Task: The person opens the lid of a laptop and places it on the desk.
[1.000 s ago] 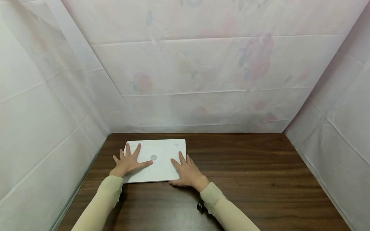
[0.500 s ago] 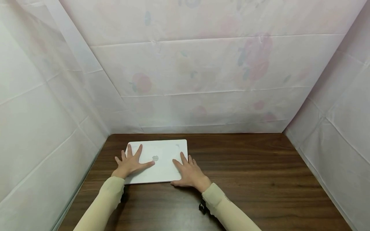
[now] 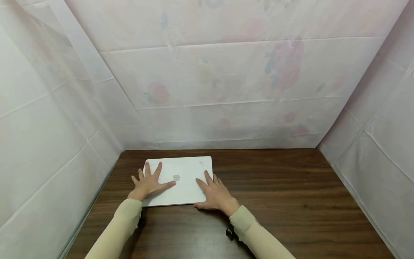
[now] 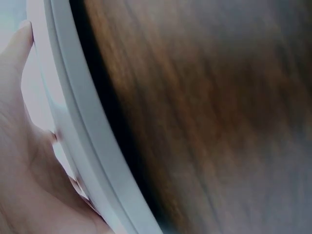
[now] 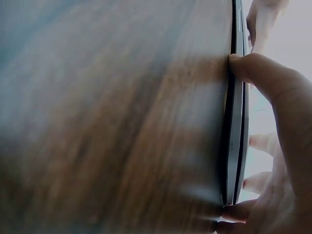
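Observation:
A closed white laptop with an apple logo lies flat on the dark wooden table, left of centre. My left hand is spread over its left part, the thumb stretched across the lid near the logo. At the front right corner is my right hand. Up close in the right wrist view, its thumb presses the laptop's thin front edge, while two fingers rest on the lid and two reach past the right side. The left wrist view shows the left hand along the laptop's pale edge.
White sheeting printed with faded fruit hangs behind the table. More pale sheets close off the left and right sides. Brown tabletop extends to the right of the laptop and in front of it.
Both hands and the laptop have slid a short way to the right together. The finger placement on the lid looks the same.

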The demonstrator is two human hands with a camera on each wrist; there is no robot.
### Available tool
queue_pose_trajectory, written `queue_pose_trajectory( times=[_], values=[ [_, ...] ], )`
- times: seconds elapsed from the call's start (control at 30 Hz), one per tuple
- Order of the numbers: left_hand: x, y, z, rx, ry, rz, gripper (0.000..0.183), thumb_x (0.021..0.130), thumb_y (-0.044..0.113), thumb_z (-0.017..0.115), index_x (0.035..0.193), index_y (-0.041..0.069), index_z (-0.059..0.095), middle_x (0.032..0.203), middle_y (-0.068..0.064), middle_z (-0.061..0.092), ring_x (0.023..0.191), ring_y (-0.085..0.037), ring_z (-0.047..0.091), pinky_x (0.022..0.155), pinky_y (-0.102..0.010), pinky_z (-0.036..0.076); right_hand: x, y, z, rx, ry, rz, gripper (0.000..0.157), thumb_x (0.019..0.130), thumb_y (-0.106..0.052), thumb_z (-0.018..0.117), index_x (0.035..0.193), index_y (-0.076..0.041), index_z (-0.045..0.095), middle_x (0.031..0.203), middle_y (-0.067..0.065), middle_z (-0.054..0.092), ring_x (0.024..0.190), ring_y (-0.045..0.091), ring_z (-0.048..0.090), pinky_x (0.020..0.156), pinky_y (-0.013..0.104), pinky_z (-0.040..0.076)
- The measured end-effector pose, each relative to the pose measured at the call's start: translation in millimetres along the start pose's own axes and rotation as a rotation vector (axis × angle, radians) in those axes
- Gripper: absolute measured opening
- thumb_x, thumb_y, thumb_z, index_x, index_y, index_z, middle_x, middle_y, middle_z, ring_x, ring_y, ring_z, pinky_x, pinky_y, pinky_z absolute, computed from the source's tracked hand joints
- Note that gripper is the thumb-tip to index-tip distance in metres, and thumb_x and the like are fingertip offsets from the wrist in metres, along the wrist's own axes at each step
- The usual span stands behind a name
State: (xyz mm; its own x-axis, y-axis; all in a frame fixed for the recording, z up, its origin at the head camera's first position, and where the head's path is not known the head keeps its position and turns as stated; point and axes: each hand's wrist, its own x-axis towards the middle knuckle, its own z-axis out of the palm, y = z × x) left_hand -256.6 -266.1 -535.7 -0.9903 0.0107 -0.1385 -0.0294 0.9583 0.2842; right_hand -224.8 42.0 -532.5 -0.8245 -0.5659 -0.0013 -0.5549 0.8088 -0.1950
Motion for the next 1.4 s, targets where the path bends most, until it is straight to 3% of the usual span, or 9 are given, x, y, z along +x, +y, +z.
queue_pose_trajectory(
  times=[0.67, 1.0, 1.4],
  values=[
    [-7.1, 14.4, 2.8, -0.007, 0.002, 0.01, 0.12, 0.065, 0.093, 0.045, 0.157, 0.023, 0.011, 0.156, -0.034, -0.012, 0.134, -0.068, -0.005, 0.094, -0.084, -0.005, -11.2, 9.9, -0.3, -0.009, 0.034, -0.012, 0.09, 0.078, -0.075, 0.056, 0.151, -0.026, 0.034, 0.158, 0.02, 0.022, 0.133, 0.053, 0.038, 0.106, 0.055, 0.038],
    [-6.8, 25.8, 7.4, -0.043, 0.003, 0.034, 0.119, 0.065, 0.091, 0.05, 0.157, 0.025, 0.013, 0.156, -0.032, -0.013, 0.135, -0.067, -0.006, 0.095, -0.084, -0.005, -21.8, 20.2, -1.3, 0.0, 0.026, 0.006, 0.091, 0.079, -0.075, 0.056, 0.152, -0.027, 0.031, 0.16, 0.018, 0.018, 0.135, 0.051, 0.035, 0.105, 0.058, 0.038],
    [-8.5, 35.6, 10.4, -0.007, 0.013, 0.038, 0.121, 0.062, 0.095, 0.045, 0.157, 0.026, 0.013, 0.156, -0.033, -0.011, 0.135, -0.067, -0.003, 0.095, -0.084, -0.003, -27.8, 28.8, 0.7, 0.009, 0.046, 0.002, 0.091, 0.077, -0.076, 0.056, 0.15, -0.026, 0.035, 0.158, 0.02, 0.022, 0.132, 0.053, 0.038, 0.105, 0.058, 0.038]
  ],
)
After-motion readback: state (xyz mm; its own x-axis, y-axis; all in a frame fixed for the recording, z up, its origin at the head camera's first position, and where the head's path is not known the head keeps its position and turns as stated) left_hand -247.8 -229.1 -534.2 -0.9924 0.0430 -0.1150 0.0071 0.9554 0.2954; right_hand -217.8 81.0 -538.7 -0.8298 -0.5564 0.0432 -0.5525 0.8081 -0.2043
